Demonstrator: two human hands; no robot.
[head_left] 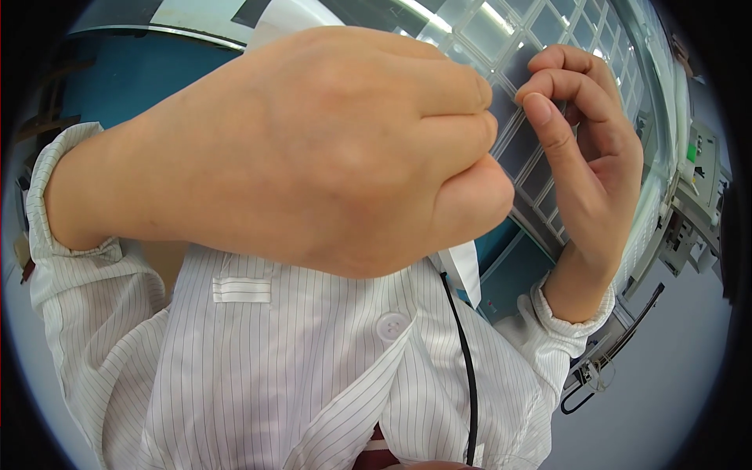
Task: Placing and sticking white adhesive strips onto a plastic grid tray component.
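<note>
My left hand [368,149] is raised close to the camera with its back toward me and its fingers curled in. Whatever those fingers hold, if anything, is hidden behind the hand. To its right, my right hand [591,149] is raised with bent fingers, the thumb tip close to the index fingertip. Nothing can be made out in that pinch. Behind both hands is a clear plastic grid of square compartments [544,30]. A white sheet-like piece [464,270] shows below the left hand's knuckles; most of it is covered.
A blue surface [117,82] lies at the far left. Metal equipment [701,188] stands at the right edge, beside a grey floor [666,368]. A black cord [467,368] hangs down the front of my striped white coat [258,368].
</note>
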